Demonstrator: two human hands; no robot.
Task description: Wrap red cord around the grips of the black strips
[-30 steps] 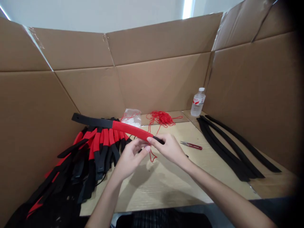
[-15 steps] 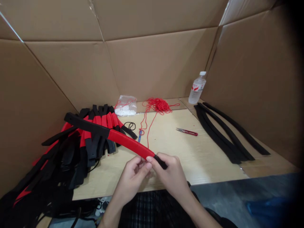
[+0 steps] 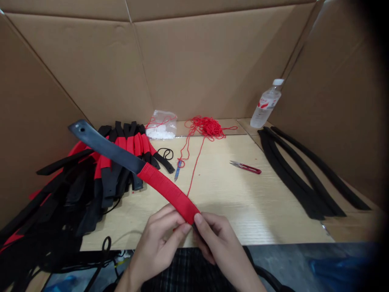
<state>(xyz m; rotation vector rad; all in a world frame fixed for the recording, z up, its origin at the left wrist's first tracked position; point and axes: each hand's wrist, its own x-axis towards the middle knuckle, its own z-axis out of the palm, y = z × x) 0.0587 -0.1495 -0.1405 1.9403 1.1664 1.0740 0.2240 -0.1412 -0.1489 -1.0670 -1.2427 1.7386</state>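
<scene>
The strip (image 3: 148, 174) has tilted more; the bag (image 3: 163, 115) holds white pieces (image 3: 160, 134)

**Black strip wrapped in red**

It's a long, gently curved black strip (image 3: 114, 152), held aslant, its bare end raised at the far left with a small round hole near the tip. Red wrapping (image 3: 169, 192) sits around the middle in tight, close-set turns. The lower end is mostly hidden. Farther back lies a loose tangle of red cord (image 3: 210, 127), one strand of it running forward until the wrapped part blocks my view.
</scene>
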